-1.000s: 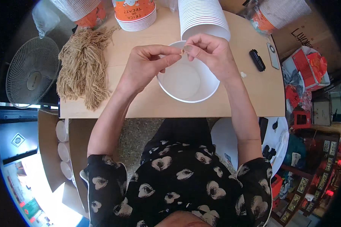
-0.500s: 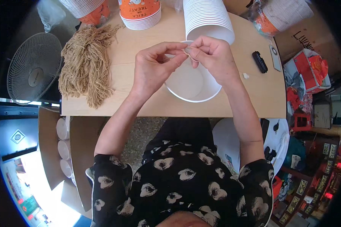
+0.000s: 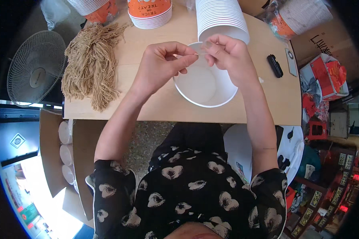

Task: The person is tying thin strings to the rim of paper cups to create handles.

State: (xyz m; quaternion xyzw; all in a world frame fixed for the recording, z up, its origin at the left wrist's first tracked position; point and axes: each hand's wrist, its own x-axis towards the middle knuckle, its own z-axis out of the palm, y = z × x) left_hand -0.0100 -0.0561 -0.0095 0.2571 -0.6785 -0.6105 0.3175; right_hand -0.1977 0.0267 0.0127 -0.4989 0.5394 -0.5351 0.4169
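Both my hands are raised over a white paper bucket (image 3: 221, 93), which stands open-side up near the table's front edge. The thumb and forefinger of my left hand (image 3: 161, 65) are pinched together on a thin pale strand (image 3: 200, 53). My right hand (image 3: 233, 59) pinches the other end of this strand, which is stretched short between the fingertips. What the strand is made of is too small to tell. To the left lies a loose bundle of tan yarn (image 3: 91, 65).
Behind the bucket a stack of white paper buckets (image 3: 222, 18) lies on its side. Orange printed buckets (image 3: 149, 16) stand at the back. A black clip-like object (image 3: 275, 66) is on the right. A fan (image 3: 36, 67) and an open carton (image 3: 52, 155) are at left.
My hands have drawn slightly apart, the right one moving right, with the pale strand now showing between them. The view has shifted a little.
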